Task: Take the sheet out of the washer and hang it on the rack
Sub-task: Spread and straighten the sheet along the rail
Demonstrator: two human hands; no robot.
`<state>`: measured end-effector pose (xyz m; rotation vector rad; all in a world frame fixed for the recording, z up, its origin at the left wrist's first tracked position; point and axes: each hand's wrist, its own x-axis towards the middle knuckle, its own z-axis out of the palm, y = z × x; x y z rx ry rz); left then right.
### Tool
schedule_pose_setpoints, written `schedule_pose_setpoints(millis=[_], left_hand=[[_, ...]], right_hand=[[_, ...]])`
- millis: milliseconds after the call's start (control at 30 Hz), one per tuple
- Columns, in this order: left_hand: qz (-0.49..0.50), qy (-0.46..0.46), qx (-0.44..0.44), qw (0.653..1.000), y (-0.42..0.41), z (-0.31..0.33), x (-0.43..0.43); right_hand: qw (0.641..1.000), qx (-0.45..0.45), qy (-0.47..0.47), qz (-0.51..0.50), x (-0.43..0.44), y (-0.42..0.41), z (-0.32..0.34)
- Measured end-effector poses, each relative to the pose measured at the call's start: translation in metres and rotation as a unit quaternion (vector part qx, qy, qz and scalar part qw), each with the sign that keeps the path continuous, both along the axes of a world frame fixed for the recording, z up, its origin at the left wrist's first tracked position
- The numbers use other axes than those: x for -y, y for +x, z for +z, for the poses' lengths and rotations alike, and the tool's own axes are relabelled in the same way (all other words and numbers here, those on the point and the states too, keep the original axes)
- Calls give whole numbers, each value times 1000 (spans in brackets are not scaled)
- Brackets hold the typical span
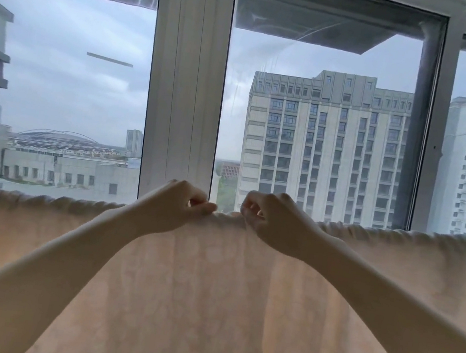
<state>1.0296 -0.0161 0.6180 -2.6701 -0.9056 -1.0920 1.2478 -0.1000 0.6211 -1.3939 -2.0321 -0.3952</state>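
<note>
A pale peach sheet [209,292] hangs in front of me and fills the lower half of the view. Its gathered top fold runs from the left edge to the right edge, draped over a rack bar that the cloth hides. My left hand [173,207] pinches the top fold near the middle. My right hand [267,220] pinches the same fold a short way to the right. Both arms reach up and forward to it. The washer is out of view.
Right behind the sheet is a large window with a wide white frame post [187,80] in the middle and a grey frame bar [421,128] at the right. Tall buildings [322,147] stand outside.
</note>
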Motion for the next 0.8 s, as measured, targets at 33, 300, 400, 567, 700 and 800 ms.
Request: schedule_pose_setpoints(millis=[33,300,400,567,700,800], left_hand=[[2,0,-4,1000,-8,0,1],[64,-10,0,998,-83,-6,19],[99,-18,12,995,-112,-11,23],[145,-27,47,988,-151,-20,28],[144,-9,103,984,-168,-24,32],[162,24,120,979,-168,-26,32]], right_hand=[[1000,16,1,15,1,-6,-2],[992,71,32,99,-2,-49,-10],[990,75,44,115,-8,-65,-12],[986,66,42,150,-19,-91,-17],[981,80,107,138,-26,-103,-17],[977,103,160,100,-29,-109,-19]])
